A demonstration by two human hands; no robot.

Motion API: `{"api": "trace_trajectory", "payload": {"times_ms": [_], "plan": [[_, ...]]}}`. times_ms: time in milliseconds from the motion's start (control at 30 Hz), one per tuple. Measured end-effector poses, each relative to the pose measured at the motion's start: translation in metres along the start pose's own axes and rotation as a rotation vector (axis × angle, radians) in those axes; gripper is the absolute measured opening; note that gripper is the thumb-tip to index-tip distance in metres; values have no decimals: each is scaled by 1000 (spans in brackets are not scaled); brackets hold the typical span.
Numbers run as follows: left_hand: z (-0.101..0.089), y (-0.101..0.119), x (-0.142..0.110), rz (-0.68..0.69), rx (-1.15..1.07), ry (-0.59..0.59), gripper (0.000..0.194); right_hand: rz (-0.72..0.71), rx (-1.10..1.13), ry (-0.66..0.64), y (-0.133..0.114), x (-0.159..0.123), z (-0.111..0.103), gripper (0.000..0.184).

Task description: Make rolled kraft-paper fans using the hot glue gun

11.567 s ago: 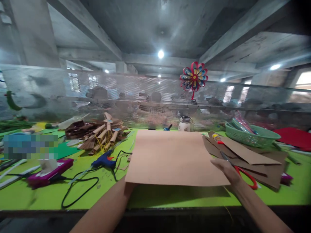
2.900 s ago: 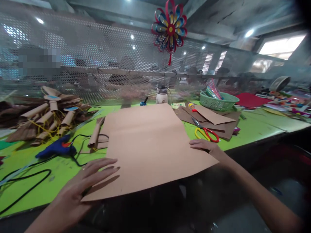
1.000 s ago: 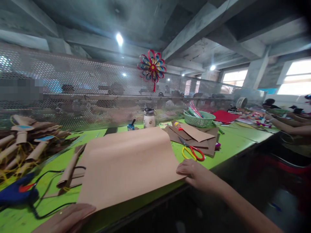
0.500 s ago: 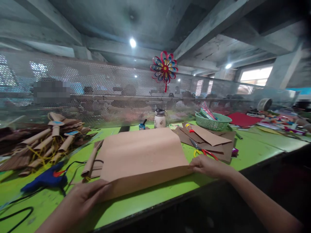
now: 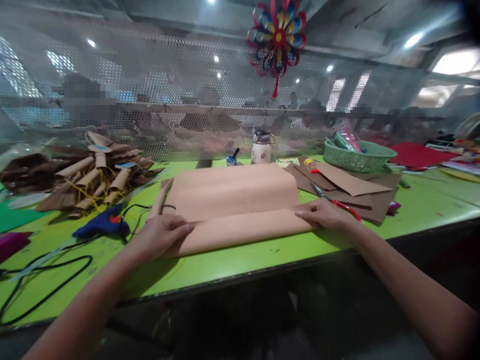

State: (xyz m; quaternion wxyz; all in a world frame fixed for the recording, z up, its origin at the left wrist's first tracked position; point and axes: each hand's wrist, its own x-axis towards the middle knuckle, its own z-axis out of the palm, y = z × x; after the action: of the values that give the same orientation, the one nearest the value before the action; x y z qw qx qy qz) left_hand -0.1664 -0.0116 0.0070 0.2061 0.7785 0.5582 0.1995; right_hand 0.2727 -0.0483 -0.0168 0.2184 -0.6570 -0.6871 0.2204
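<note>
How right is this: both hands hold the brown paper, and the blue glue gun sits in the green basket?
One part is wrong: the head view shows the blue glue gun lying on the green tabletop, left of the brown paper, not in the green basket. The rest stands: the left hand and right hand both hold the brown paper.
</note>
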Motion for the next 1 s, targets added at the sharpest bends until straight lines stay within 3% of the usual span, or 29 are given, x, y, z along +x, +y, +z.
{"api": "trace_trajectory", "payload": {"times_ms": [100,267,433,800,1000], "plan": [[2,-2,-1,-29,21,-59,47,33,-16,76,-7,-6,8,44],[7,2,-7,-52,81,-23,45,86,-182,258,-25,-18,22,34],[9,11,-12,-45,132,-23,38,127,-307,370,-26,-26,31,31],[14,15,-23,-43,309,4,36,127,-376,347,-19,-24,31,41],[20,16,-27,4,422,32,38,48,-362,360,-13,-24,31,42]]}}
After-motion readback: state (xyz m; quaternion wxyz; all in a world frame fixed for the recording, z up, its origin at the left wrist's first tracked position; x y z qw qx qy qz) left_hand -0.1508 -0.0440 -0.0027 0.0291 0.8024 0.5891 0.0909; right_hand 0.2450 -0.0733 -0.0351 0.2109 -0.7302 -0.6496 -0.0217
